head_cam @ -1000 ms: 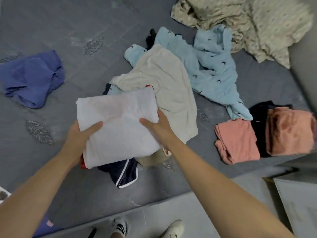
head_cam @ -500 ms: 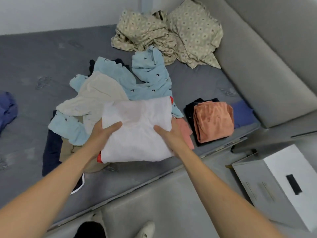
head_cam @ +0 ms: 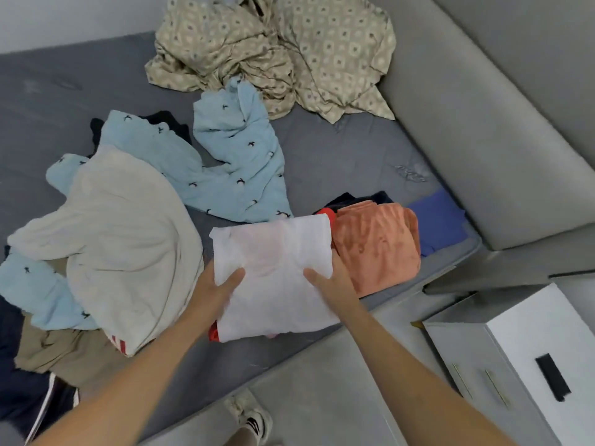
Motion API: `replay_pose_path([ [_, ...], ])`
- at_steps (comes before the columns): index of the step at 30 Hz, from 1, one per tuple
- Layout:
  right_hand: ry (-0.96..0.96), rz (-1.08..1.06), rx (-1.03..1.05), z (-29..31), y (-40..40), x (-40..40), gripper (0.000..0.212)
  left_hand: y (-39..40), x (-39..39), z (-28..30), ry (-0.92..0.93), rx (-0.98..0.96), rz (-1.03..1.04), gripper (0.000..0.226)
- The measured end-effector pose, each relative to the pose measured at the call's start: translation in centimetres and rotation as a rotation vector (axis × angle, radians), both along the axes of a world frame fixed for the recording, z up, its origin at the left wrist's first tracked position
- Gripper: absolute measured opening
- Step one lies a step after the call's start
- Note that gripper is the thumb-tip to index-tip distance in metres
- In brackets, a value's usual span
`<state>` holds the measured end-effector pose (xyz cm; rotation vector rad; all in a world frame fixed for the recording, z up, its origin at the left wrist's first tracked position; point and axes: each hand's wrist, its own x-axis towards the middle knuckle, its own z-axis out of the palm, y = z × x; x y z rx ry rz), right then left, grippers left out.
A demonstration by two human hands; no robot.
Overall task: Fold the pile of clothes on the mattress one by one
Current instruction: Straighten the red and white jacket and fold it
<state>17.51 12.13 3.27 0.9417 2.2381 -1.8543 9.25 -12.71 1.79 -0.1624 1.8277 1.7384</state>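
Observation:
A folded white garment [head_cam: 273, 268] with red trim lies near the mattress's front edge, right beside a folded orange garment [head_cam: 376, 246]. My left hand [head_cam: 215, 291] grips its left side and my right hand [head_cam: 331, 281] grips its right side, thumbs on top. To the left sprawls the unfolded pile: a cream top [head_cam: 122, 239], a light blue patterned garment [head_cam: 231, 165], a tan piece [head_cam: 64, 352] and a dark navy piece [head_cam: 22, 391]. The grey mattress [head_cam: 338, 162] carries all of it.
A crumpled beige patterned sheet [head_cam: 277, 49] lies at the back. A folded blue garment [head_cam: 438, 220] and a dark one sit behind the orange one. A grey padded bed frame [head_cam: 483, 140] runs along the right. A white box [head_cam: 528, 352] stands on the floor.
Both hands have carried the folded white garment rightward from over the pile to beside the folded orange garment. The view has swung right.

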Motion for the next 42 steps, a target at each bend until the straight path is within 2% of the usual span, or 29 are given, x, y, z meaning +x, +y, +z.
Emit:
replay_pose_path([
  [4,-0.071,0.091,0.023,-7.6,2.4,-2.5,0.039,2.4,0.1,-6.2,-0.027,-0.055,0.091,0.044],
  [9,-0.199,0.272,0.131,-16.5,4.7,-4.4,0.072,4.8,2.4,-15.3,-0.110,-0.097,0.251,0.043],
  [13,-0.314,0.323,0.398,-20.7,4.6,-3.3,0.068,6.6,3.6,-20.0,-0.147,-0.157,0.392,0.051],
  [15,-0.279,0.324,0.525,-20.7,3.9,-2.9,0.072,7.1,3.7,-20.6,-0.161,-0.193,0.446,0.054],
  [17,-0.176,0.366,0.682,-19.7,3.3,-2.7,0.086,7.1,3.7,-20.4,-0.139,-0.228,0.444,0.054],
  [20,0.041,0.488,0.895,-18.0,2.9,-2.8,0.094,7.0,4.2,-19.3,-0.139,-0.235,0.381,0.054],
  [22,0.081,0.612,0.923,-17.4,2.9,-3.3,0.091,7.2,4.6,-18.6,-0.149,-0.302,0.322,0.059],
  [23,0.079,0.683,0.932,-17.5,2.9,-3.6,0.088,7.4,4.7,-18.5,-0.126,-0.403,0.298,0.066],
  [25,0.080,0.797,0.952,-18.1,3.4,-4.2,0.079,7.5,4.8,-18.3,0.054,-0.766,0.219,0.084],
  [27,0.086,0.862,0.984,-19.4,4.1,-4.9,0.071,8.0,4.7,-18.3,0.406,-1.029,0.040,0.087],
  [29,0.111,0.870,1.013,-21.0,4.6,-5.2,0.065,8.8,4.6,-19.3,0.628,-1.042,-0.218,0.077],
  [31,0.141,0.850,1.030,-23.1,5.0,-5.1,0.064,9.8,5.1,-21.3,0.638,-1.015,-0.364,0.069],
  [37,0.198,0.811,1.042,-29.0,5.6,-4.6,0.071,10.1,5.4,-27.1,0.647,-1.017,-0.336,0.068],
  [42,0.142,0.826,1.063,-28.0,5.7,-4.5,0.070,10.3,5.2,-25.7,0.563,-1.034,-0.423,0.069],
])
